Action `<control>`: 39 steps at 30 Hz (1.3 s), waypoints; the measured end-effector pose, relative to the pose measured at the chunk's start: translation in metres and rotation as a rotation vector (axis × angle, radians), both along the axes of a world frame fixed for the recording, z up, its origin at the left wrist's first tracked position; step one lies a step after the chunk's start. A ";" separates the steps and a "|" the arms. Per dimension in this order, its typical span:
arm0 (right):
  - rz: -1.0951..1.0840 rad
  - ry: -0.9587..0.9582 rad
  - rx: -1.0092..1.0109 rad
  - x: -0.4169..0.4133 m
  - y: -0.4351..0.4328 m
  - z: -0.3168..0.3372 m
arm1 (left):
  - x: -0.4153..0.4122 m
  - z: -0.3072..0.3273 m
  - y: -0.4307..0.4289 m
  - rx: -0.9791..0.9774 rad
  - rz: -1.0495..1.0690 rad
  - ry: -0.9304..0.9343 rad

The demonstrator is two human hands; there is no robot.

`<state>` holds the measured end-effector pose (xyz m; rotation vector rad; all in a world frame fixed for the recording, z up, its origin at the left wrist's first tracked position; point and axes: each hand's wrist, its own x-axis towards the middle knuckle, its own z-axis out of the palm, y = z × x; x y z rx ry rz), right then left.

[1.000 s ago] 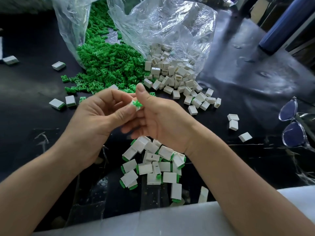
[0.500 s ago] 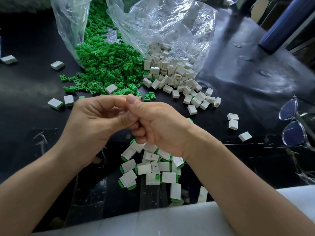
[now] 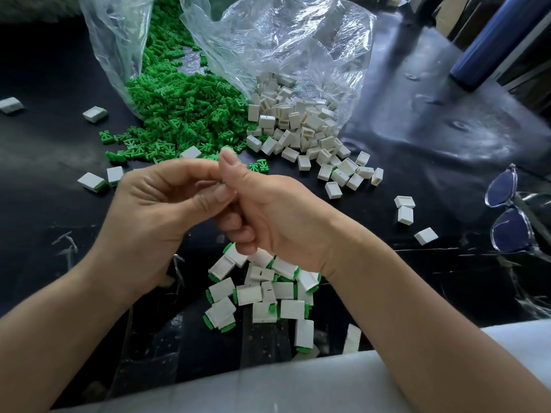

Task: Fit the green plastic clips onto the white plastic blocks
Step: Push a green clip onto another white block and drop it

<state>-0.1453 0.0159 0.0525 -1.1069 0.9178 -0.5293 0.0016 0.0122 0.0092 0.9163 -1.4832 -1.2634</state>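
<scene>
Green plastic shows only as a sliver between my fingertips: a clip (image 3: 223, 182), pinched where my left hand (image 3: 155, 210) and right hand (image 3: 280, 216) meet, fingers curled and thumbs pressed close. Whether a block sits under it I cannot tell, because my fingers hide it.

Far from me, green clips (image 3: 179, 114), small forked pieces, spill in a heap from a clear bag (image 3: 119, 55) on the left. Touching that heap on its right, white blocks (image 3: 298, 123), little hollow boxes, some with a slot in one face, spill from a second bag (image 3: 283, 40). Near me, under my right wrist, lie finished blocks (image 3: 262, 296), white with a green edge at one end. Loose blocks (image 3: 94, 114) are scattered over the black table (image 3: 44, 234). Glasses (image 3: 508, 231) lie at the right edge.
</scene>
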 end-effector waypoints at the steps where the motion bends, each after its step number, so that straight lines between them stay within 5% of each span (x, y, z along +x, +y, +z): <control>1: -0.010 0.005 0.002 0.000 0.000 0.000 | 0.000 0.001 0.000 -0.008 -0.013 0.001; 39: -0.041 0.011 -0.046 0.001 0.002 -0.011 | -0.001 0.005 0.003 -0.004 -0.003 0.014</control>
